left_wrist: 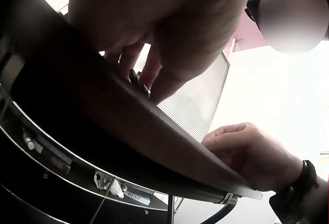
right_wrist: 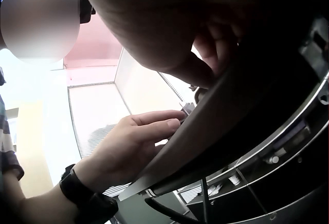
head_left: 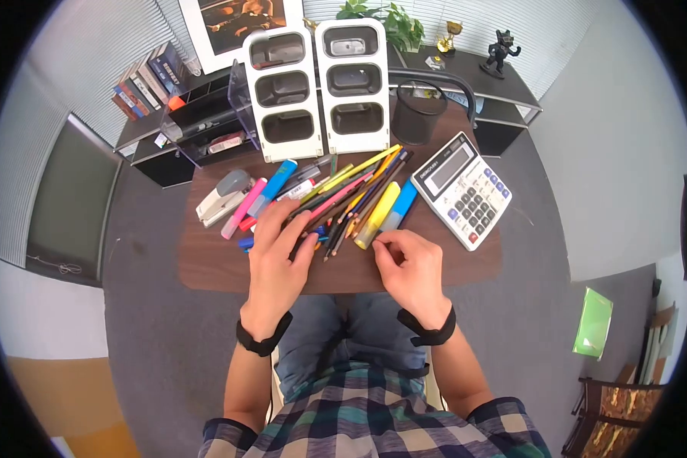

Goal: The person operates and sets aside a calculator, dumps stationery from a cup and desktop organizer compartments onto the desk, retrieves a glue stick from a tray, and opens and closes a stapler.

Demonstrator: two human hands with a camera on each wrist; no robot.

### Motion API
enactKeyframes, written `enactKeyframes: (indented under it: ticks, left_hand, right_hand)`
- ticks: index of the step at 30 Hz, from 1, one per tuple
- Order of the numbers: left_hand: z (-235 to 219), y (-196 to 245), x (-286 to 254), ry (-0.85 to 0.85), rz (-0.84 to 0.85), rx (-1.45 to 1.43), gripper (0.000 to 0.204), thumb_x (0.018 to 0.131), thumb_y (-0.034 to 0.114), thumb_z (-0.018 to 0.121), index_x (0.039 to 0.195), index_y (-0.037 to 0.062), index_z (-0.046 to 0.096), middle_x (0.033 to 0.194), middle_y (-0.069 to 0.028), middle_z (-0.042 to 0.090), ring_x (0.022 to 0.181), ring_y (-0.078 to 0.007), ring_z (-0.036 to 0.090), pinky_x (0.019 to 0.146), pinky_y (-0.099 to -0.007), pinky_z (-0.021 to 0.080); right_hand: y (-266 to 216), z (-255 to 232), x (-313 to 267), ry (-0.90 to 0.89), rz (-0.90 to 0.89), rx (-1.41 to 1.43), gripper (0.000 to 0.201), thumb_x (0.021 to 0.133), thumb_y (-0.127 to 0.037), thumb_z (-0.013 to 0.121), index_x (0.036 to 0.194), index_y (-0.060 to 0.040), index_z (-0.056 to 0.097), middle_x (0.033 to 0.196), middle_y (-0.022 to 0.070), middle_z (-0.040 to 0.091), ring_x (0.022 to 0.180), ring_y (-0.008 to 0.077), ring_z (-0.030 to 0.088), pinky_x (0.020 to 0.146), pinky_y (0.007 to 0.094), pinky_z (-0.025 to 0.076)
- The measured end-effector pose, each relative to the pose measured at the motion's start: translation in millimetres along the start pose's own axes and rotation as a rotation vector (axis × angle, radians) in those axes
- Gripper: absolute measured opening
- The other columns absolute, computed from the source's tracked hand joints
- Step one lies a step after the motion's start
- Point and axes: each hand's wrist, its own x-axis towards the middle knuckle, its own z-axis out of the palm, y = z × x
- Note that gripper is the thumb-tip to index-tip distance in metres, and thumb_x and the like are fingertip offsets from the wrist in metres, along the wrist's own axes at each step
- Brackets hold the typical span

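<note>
Pens, pencils and markers lie in a loose pile on the brown table point(head_left: 466, 263). My left hand point(head_left: 276, 256) rests over the pile's left side, fingers spread and bent slightly down among a pink pencil point(head_left: 340, 194) and blue pens; the left wrist view does not show clearly what its tips touch. My right hand point(head_left: 414, 267) is at the pile's lower right, fingers loosely curled, beside a yellow highlighter point(head_left: 379, 214) and a blue marker point(head_left: 401, 206); nothing shows in it. A pink highlighter point(head_left: 244, 208) and a blue one point(head_left: 273, 187) lie left of the pencils.
Two white three-compartment holders point(head_left: 320, 114) stand behind the pile, with a black mesh cup point(head_left: 417, 122) to their right. A calculator point(head_left: 466, 191) lies at the right. On the left are a stapler point(head_left: 223, 200) and a dark organizer point(head_left: 206, 114).
</note>
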Motion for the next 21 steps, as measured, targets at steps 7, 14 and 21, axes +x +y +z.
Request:
enactKeyframes:
  ticks: [7, 14, 21]
  left_hand:
    - [-41, -3, 58, 0.085, 0.095, 0.104, 0.029, 0.094, -0.005, 0.074, 0.123, -0.0027, 0.074, 0.128, -0.0191, 0.075, 0.120, -0.0350, 0.074, 0.101, -0.0398, 0.057]
    - [-39, -27, 172, 0.072, 0.093, 0.061, 0.051, 0.095, -0.009, 0.068, 0.145, 0.0002, 0.062, 0.151, -0.0181, 0.060, 0.104, -0.0259, 0.072, 0.085, -0.0369, 0.062]
    - [-15, -62, 210, 0.035, 0.181, 0.297, 0.049, 0.096, -0.005, 0.066, 0.144, -0.0027, 0.060, 0.154, -0.0225, 0.057, 0.113, -0.0397, 0.070, 0.099, -0.0437, 0.058]
  right_hand:
    - [-26, -20, 40, 0.015, -0.105, 0.011, 0.008, 0.090, -0.001, 0.078, 0.098, -0.0009, 0.077, 0.078, 0.0144, 0.072, 0.061, 0.0282, 0.069, 0.057, 0.0375, 0.054]
    - [-49, -4, 181, 0.010, -0.462, -0.114, 0.035, 0.093, 0.001, 0.065, 0.128, 0.0003, 0.065, 0.123, 0.0208, 0.066, 0.102, 0.0445, 0.071, 0.086, 0.0525, 0.059]
    - [-17, 32, 246, -0.096, -0.332, -0.546, 0.037, 0.094, -0.006, 0.065, 0.131, -0.0028, 0.067, 0.124, 0.0186, 0.068, 0.092, 0.0437, 0.074, 0.081, 0.0528, 0.061]
